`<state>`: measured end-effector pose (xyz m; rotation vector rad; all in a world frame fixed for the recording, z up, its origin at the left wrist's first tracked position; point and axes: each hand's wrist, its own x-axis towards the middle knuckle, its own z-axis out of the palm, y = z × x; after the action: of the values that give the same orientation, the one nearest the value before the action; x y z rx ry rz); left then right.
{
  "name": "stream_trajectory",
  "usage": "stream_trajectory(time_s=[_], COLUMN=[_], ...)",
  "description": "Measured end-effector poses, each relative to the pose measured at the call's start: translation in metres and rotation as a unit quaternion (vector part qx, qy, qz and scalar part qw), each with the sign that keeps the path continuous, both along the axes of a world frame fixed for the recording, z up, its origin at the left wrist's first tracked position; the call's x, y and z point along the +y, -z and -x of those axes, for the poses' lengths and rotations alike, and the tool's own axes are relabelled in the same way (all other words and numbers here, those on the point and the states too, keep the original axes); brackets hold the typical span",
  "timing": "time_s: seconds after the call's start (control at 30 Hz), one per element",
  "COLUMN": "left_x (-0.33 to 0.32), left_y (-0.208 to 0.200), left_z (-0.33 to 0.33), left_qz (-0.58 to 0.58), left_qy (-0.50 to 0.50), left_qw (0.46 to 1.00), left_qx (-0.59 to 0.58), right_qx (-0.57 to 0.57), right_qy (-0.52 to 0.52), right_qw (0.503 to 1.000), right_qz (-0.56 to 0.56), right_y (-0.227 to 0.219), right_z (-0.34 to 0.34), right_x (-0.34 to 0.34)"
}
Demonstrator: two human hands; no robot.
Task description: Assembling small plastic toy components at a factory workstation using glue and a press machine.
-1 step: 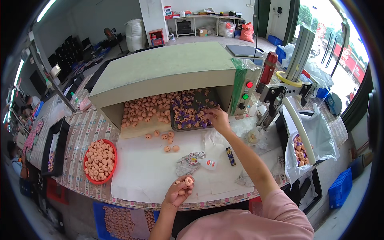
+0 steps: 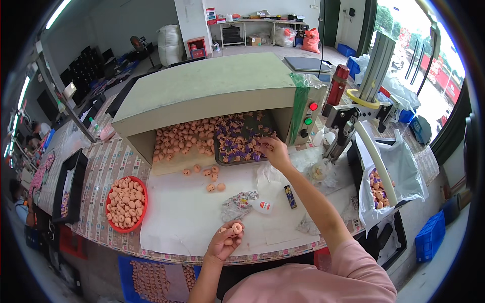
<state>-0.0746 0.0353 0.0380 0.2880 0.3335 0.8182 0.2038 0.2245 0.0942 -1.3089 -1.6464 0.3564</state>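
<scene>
My left hand (image 2: 221, 246) is closed around a few small peach-coloured hollow balls (image 2: 237, 228), which look like doll heads; the top one shows a round opening. It is above the near edge of the white sheet. My right hand (image 2: 276, 151) stretches forward to the right side of a dark tray (image 2: 237, 162) under the box-shaped housing. Its fingers are bent together among small purple-and-peach pieces (image 2: 237, 144); whatever lies between the fingertips is hidden. Left of that tray lies a heap of peach balls (image 2: 184, 135), and several loose ones (image 2: 214, 177) have spread onto the sheet.
The pale green housing (image 2: 212, 81) overhangs the tray. A red basket (image 2: 146, 204) of balls stands left. A white bottle (image 2: 262, 206), crumpled plastic (image 2: 237, 204) and a dark narrow packet (image 2: 290, 197) lie mid-table. At right are a metal press stand (image 2: 379, 65) and a lined bin (image 2: 411, 177).
</scene>
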Motion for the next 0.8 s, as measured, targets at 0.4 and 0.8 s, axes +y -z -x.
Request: stream_trajectory(time_s=[0.4,0.8], left_x=[-0.06,-0.103], left_y=[-0.034,-0.039], left_z=[-0.034,-0.084], left_qz=[0.049,0.039], left_qy=[-0.032,-0.002], left_qw=[0.998,0.998], left_qx=[0.0,0.046], right_qx=[0.251,0.403], right_qy=[-0.116,-0.159], right_qw=[0.899,0.855], right_qz=[0.339,0.287], right_y=[-0.015,0.005], right_z=[-0.015,-0.026], right_x=[-0.239,-0.325])
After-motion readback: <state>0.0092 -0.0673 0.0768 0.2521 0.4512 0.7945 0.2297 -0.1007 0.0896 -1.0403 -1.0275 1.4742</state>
